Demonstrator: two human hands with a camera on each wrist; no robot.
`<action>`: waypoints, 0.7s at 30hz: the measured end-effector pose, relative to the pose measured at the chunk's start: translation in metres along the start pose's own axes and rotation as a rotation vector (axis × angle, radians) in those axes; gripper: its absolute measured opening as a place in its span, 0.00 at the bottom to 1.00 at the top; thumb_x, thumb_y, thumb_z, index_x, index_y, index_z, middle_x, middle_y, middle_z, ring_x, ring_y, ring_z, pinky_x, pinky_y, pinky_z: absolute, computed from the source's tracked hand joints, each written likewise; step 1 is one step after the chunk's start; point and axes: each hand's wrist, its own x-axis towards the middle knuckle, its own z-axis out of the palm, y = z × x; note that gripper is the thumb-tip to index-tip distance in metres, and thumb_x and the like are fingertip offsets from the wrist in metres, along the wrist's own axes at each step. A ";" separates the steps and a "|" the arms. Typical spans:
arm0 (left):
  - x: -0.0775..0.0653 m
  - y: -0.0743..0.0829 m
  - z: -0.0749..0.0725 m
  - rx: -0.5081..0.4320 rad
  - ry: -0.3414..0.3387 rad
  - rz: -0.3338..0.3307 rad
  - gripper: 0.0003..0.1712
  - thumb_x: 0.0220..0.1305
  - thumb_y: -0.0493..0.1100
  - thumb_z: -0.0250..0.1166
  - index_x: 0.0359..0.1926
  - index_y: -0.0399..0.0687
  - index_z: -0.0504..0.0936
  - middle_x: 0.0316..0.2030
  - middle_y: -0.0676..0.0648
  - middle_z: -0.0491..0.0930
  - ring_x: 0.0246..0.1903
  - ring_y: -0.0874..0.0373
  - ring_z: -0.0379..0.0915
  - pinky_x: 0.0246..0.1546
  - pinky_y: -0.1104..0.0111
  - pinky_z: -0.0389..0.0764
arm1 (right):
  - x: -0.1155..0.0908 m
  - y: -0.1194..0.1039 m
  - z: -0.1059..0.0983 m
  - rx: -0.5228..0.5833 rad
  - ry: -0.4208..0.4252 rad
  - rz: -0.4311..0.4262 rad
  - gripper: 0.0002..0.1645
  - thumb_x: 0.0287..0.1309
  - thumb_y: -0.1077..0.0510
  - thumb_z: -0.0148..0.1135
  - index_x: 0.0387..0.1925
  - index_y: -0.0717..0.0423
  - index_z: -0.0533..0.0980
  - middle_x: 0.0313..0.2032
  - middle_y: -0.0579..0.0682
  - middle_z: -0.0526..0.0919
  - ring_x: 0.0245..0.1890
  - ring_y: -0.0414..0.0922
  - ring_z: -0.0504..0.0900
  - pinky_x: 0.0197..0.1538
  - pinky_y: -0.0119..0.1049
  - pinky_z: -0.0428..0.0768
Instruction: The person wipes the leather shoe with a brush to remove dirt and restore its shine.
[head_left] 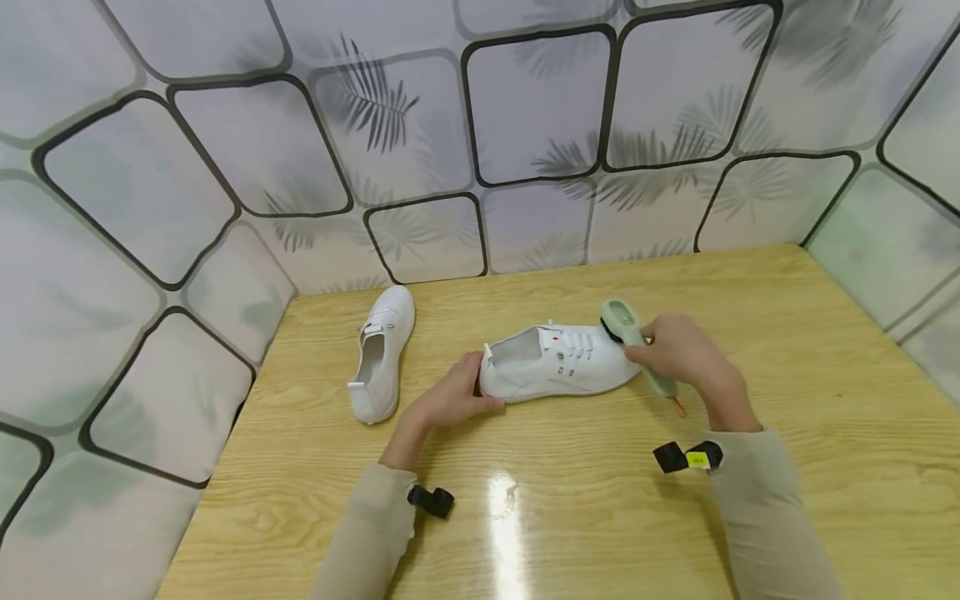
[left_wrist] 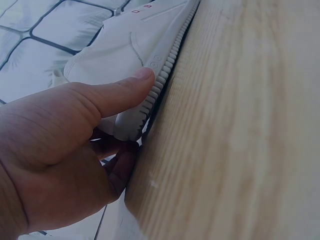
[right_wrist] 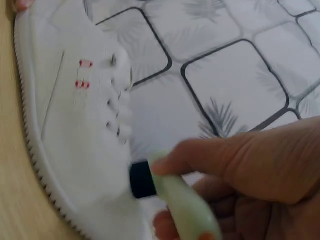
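Observation:
A white lace-up shoe with small red marks lies on its sole, toe to the right. My left hand grips its heel, the thumb along the near side just above the ridged sole. In my right hand is a pale green brush with an orange loop at its handle end. Its dark bristles are at the top of the shoe's toe in the right wrist view; whether they touch is hard to tell.
Another white shoe stands to the left on the wooden table, toe pointing away. Patterned fabric rises behind the table and at both sides. Black camera mounts are strapped to both sleeves.

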 end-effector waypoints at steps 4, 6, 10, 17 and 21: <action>0.001 0.002 0.001 -0.011 -0.010 -0.008 0.46 0.62 0.46 0.72 0.70 0.31 0.57 0.66 0.33 0.63 0.67 0.42 0.58 0.69 0.52 0.59 | -0.002 0.001 -0.004 0.008 -0.044 -0.033 0.16 0.59 0.56 0.62 0.18 0.58 0.74 0.14 0.42 0.62 0.16 0.39 0.62 0.23 0.34 0.65; 0.001 0.002 0.001 -0.014 -0.013 -0.013 0.46 0.62 0.46 0.72 0.70 0.32 0.57 0.66 0.33 0.62 0.67 0.42 0.58 0.69 0.53 0.59 | -0.006 0.004 -0.007 -0.015 -0.034 -0.001 0.20 0.58 0.57 0.62 0.13 0.54 0.67 0.13 0.42 0.57 0.16 0.39 0.58 0.22 0.34 0.62; 0.001 0.001 0.000 -0.017 0.006 -0.021 0.47 0.61 0.46 0.73 0.71 0.32 0.56 0.66 0.33 0.63 0.67 0.43 0.58 0.69 0.53 0.60 | -0.002 0.008 -0.005 -0.041 0.005 0.030 0.22 0.62 0.57 0.57 0.15 0.52 0.62 0.15 0.43 0.57 0.16 0.41 0.57 0.23 0.34 0.61; 0.000 -0.001 0.000 -0.008 0.021 -0.013 0.47 0.60 0.45 0.74 0.70 0.32 0.58 0.64 0.34 0.65 0.66 0.44 0.60 0.68 0.54 0.61 | 0.001 0.000 -0.002 0.015 -0.075 -0.024 0.23 0.67 0.57 0.55 0.51 0.75 0.76 0.25 0.53 0.74 0.20 0.43 0.65 0.27 0.37 0.67; 0.000 -0.001 0.000 -0.022 0.029 -0.004 0.46 0.59 0.44 0.74 0.69 0.32 0.59 0.64 0.34 0.66 0.65 0.44 0.61 0.68 0.53 0.61 | -0.003 0.008 -0.006 -0.022 -0.021 0.029 0.15 0.66 0.56 0.54 0.35 0.67 0.77 0.20 0.49 0.66 0.19 0.44 0.63 0.26 0.37 0.64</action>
